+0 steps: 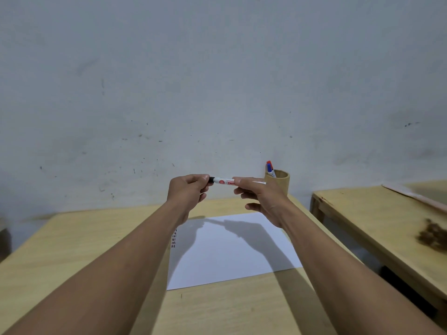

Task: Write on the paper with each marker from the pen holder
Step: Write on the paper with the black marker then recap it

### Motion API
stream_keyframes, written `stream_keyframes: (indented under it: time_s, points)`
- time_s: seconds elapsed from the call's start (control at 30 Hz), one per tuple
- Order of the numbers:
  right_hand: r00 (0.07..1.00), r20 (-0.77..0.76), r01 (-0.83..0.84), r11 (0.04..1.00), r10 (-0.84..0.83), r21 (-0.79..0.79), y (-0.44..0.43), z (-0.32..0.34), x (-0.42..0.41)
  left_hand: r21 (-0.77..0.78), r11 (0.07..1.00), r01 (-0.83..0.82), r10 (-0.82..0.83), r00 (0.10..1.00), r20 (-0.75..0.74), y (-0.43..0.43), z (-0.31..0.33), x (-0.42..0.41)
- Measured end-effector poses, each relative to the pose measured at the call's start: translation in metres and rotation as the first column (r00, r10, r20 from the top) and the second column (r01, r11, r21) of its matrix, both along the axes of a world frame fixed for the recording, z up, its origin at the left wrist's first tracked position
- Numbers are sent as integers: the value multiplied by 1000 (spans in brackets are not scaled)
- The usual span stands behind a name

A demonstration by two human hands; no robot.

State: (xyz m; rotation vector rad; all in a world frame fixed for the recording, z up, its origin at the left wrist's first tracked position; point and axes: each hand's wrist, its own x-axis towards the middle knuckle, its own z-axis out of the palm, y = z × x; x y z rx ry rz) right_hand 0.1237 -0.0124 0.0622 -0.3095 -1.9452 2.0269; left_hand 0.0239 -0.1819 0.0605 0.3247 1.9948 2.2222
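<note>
I hold a white marker with a black cap (223,181) level in the air above the table, in front of the wall. My left hand (187,193) pinches the black cap end. My right hand (260,197) grips the white barrel, its lower fingers spread. Below them a white sheet of paper (229,252) lies flat on the wooden table (72,250), with short rows of dark marks near its left edge. A round wooden pen holder (279,181) stands at the back right of the table with a red-capped and a blue-capped marker (270,168) sticking out.
A grey scuffed wall stands right behind the table. A second wooden table (377,213) stands to the right across a narrow gap, with a brown clump (433,235) on it and a thin board along its far edge.
</note>
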Motion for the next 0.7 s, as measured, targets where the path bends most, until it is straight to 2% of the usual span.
stream_keyframes:
  time_s: [0.27, 0.4, 0.7]
  points:
    - [1000, 12, -26, 962, 23, 272, 15, -1, -2, 14, 1000, -15, 16, 999, -29, 9, 3, 0]
    - [1000, -7, -14, 942, 17, 336, 23, -6, -1, -119, 992, 40, -57, 988, -141, 10, 8, 1]
    - [1000, 16, -30, 834, 25, 550, 41, 0, -4, -227, 972, 55, -119, 953, -277, 45, 20, 3]
